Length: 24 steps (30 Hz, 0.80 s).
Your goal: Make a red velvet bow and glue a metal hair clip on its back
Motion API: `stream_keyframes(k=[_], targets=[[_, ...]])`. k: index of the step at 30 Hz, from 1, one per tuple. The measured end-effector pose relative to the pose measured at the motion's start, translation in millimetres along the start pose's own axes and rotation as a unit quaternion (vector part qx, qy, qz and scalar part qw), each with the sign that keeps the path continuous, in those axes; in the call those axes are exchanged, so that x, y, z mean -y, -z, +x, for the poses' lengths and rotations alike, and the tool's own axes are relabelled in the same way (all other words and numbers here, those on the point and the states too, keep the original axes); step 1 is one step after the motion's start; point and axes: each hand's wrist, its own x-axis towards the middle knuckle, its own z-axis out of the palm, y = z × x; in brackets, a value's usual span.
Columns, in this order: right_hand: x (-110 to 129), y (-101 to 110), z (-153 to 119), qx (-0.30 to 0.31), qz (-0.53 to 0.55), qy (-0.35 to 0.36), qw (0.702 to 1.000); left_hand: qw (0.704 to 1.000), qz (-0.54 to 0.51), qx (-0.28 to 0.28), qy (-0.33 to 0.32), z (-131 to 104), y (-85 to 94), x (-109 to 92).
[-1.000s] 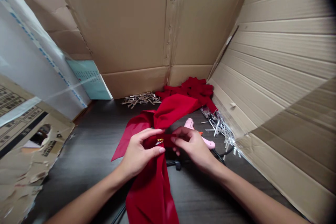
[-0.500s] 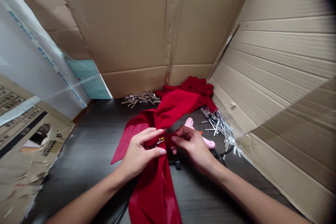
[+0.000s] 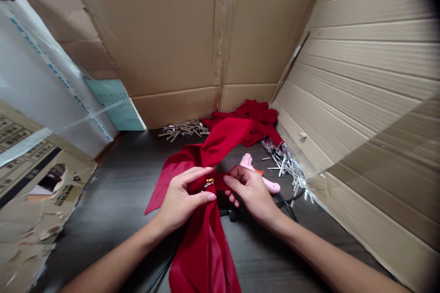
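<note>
A large red ribbon bow [image 3: 204, 247] lies across the middle, its loops and tails spreading toward the back, the left and the front edge. My left hand [image 3: 182, 197] is closed around the bow's gathered centre, thumb and fingers on either side. A small shiny gold-and-silver metal piece [image 3: 209, 181] shows at that centre, just beyond the fingertips. Out to the right runs a short red ribbon strip [image 3: 220, 182], its end pinched between thumb and fingers of my right hand [image 3: 252, 192].
Behind the right hand lies a pink glue gun [image 3: 263, 178] with a black cable [image 3: 287, 206]. Metal clips [image 3: 184, 129] are heaped at the back, beside red fabric strips [image 3: 259, 116]. More silver clips [image 3: 285, 165] lie along the right cardboard wall [image 3: 357, 100].
The back loop of the bow has shifted slightly left, and the metal piece shows more plainly. Both hands keep nearly the same places and grips.
</note>
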Motion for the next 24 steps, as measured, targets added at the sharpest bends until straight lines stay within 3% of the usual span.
stream_keyframes(k=[24], targets=[[-0.1,5.0,3.6,0.022,-0.001,0.021,1.0,1.0,0.013,0.013,-0.023,-0.4,0.8,-1.8]])
